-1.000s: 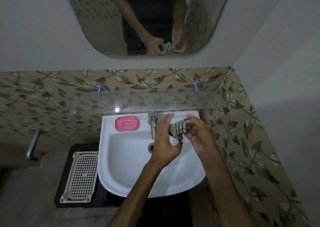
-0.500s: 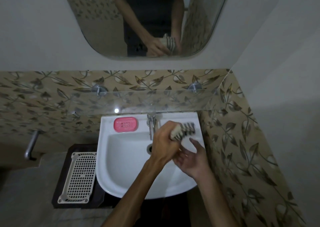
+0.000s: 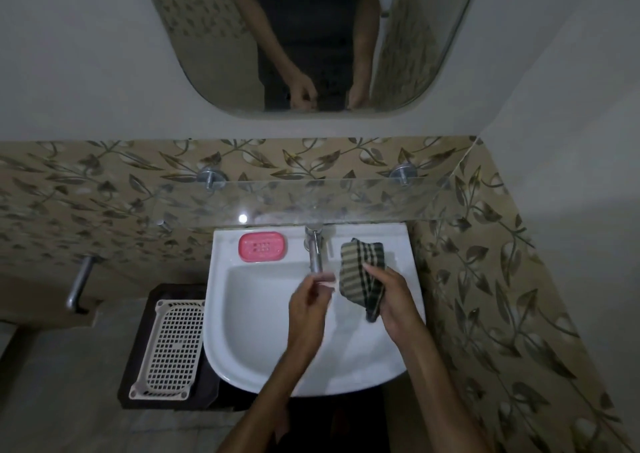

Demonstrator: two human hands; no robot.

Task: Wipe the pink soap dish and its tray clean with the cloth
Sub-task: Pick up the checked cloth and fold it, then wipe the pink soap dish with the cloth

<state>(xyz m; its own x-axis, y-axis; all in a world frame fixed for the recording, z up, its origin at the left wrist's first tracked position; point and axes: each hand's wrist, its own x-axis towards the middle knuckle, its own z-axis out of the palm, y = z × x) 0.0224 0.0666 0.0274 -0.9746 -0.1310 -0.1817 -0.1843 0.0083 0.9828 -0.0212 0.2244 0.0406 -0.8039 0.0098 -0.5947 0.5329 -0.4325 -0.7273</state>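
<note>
Pink soap dish (image 3: 262,246) sits on the sink (image 3: 242,348) ledge, far left of the tap (image 3: 314,251), well apart from both hands; can't tell its tray from the dish in this dim light. Right hand (image 3: 391,296) grips the striped cloth (image 3: 363,272) over the sink's right side, cloth partly draped on the rim w/ one end hanging past the palm. Left hand (image 3: 310,300) is motion-blurred just below the tap, fingers loosely curled & holding nothing visible; both forearms cut off at the near edge.
</note>
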